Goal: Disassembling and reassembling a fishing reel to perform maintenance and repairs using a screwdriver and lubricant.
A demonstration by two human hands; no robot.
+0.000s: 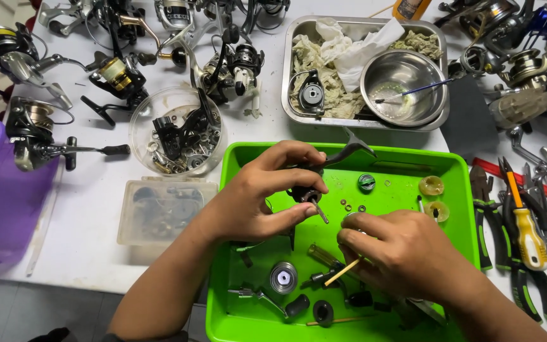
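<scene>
Repair workshop: dismantled fishing reels (26, 57), pliers (485, 215), screwdriver (527, 228).

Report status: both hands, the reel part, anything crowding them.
Left hand grips dark reel body over green tray. Right hand pinches thin wooden stick. Loose washers, spool, small parts crowd the tray below.

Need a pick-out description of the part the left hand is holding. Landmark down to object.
Start at the bright green tray in the middle of the white table. Over its upper left, the left hand holds a dark fishing reel body, with a grey arm sticking up to the right past the tray rim. Unlike the small washers and the round spool lying loose in the tray, it is held off the tray floor.
</scene>
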